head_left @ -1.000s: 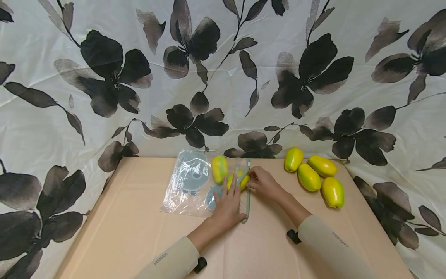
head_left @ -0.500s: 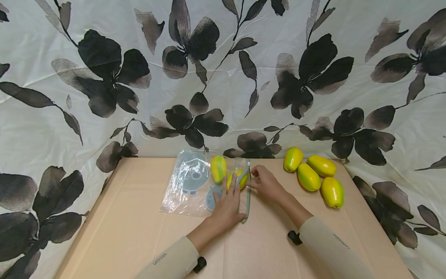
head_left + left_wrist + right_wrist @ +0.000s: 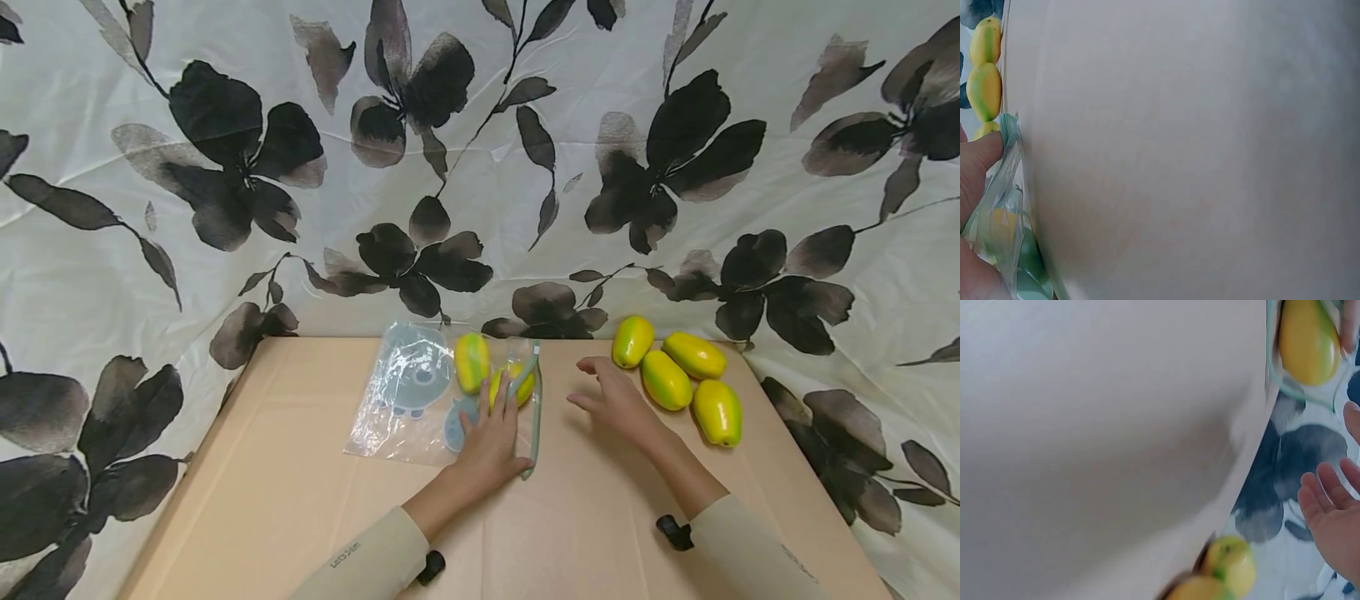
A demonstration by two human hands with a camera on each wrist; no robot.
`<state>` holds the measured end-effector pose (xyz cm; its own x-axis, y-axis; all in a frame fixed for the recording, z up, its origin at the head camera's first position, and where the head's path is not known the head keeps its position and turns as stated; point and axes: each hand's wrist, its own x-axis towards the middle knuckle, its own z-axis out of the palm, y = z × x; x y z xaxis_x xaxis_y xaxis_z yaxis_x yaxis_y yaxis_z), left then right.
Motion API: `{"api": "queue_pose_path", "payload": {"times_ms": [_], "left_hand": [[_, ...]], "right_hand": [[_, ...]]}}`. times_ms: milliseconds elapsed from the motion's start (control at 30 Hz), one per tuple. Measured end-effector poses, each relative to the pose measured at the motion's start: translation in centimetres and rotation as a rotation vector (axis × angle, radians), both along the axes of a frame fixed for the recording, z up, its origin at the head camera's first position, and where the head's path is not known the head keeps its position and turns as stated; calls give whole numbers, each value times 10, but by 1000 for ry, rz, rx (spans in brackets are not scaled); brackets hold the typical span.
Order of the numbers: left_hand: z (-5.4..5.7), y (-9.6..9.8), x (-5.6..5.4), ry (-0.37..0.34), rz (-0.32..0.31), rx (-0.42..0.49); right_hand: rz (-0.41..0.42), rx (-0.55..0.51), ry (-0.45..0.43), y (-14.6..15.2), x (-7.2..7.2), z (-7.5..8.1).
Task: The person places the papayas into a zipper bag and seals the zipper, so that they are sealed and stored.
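A clear zip bag (image 3: 375,433) with blue-grey animal prints and a pale green zip strip lies at the board's back middle. Inside it are two glossy yellow-green mangoes, one farther back (image 3: 472,363) and one near the mouth (image 3: 522,385). My left hand (image 3: 487,450) holds the bag's mouth, fingers over the upper film and thumb at the zip strip; the left wrist view shows that thumb (image 3: 985,150) against the strip. My right hand (image 3: 618,408) holds nothing, fingers loosely bent, between the bag and several loose mangoes (image 3: 666,381).
The loose mangoes sit grouped at the back right corner of the tan board (image 3: 300,500). Behind the board hangs a white cloth (image 3: 525,208) with dark flower prints. A black wrist camera (image 3: 673,533) sits below the right sleeve.
My right hand has drawn back from the bag's mouth and moved right, towards the loose mangoes. The left hand, bag and mangoes stay where they were.
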<state>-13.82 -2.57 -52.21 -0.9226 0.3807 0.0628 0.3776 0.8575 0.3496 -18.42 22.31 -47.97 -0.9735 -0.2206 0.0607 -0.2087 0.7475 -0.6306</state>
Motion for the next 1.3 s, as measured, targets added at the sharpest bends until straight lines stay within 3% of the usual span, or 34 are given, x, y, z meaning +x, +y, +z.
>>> {"api": "queue_pose_path", "payload": {"times_ms": [167, 500, 800, 967, 1300], "left_hand": [[0, 0, 0, -14, 0, 9], [-3, -1, 1, -25, -6, 34], [-5, -2, -1, -30, 0, 27], [-6, -1, -2, -29, 1, 27], [-5, -1, -2, -36, -1, 36]], "right_hand": [[-37, -5, 36, 28, 11, 7], [-141, 50, 227, 79, 32, 19], [-225, 91, 273, 126, 41, 15], [-301, 131, 224, 149, 46, 8], [-339, 178, -57, 173, 50, -18]]}}
